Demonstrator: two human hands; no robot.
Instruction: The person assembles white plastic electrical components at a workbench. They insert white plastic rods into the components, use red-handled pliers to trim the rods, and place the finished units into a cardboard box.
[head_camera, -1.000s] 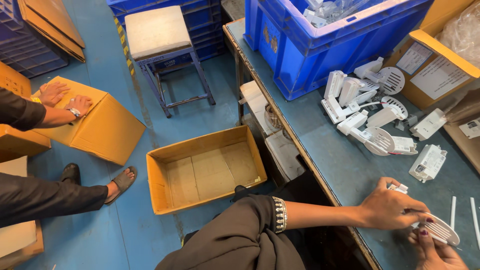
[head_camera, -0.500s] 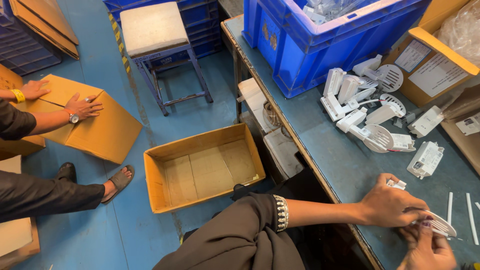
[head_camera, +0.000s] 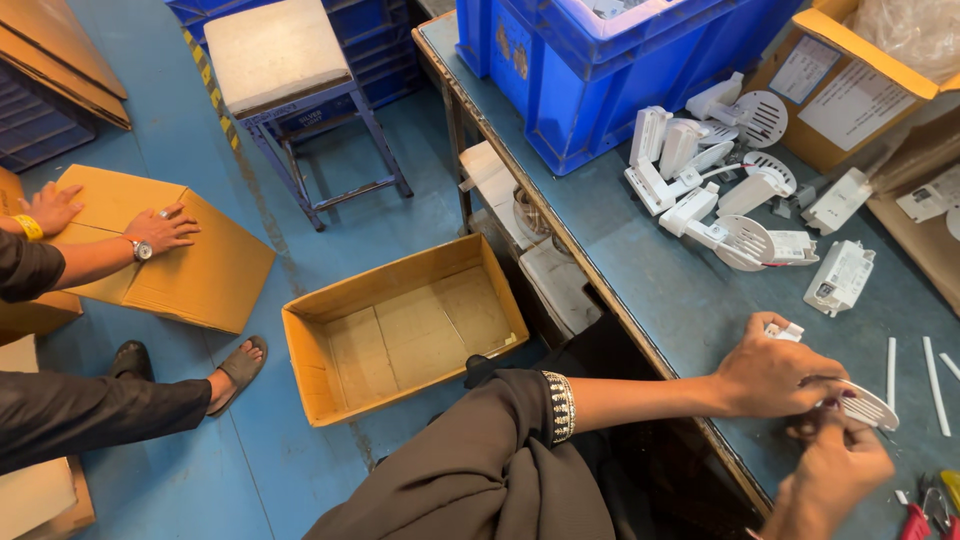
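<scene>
My left hand (head_camera: 770, 372) grips a white plastic lamp part with a round slotted disc (head_camera: 866, 405) above the grey-blue workbench (head_camera: 660, 290). My right hand (head_camera: 835, 470) meets it from below at the bottom right, fingers pinched at the same part near the disc. A pile of similar white lamp parts (head_camera: 720, 190) lies further back on the bench. A white rectangular driver box (head_camera: 840, 277) lies to the right of the pile.
A blue plastic crate (head_camera: 600, 70) stands at the bench's back. An open, empty cardboard box (head_camera: 400, 325) sits on the blue floor. Another person's hands (head_camera: 160, 228) rest on a closed carton (head_camera: 175, 245) at left. A stool (head_camera: 285, 60) stands behind. White sticks (head_camera: 890, 372) and red-handled pliers (head_camera: 925, 515) lie near me.
My hands have stayed at the lamp part, my right hand shifting slightly on it. The other person at left has slid their hands across the closed carton.
</scene>
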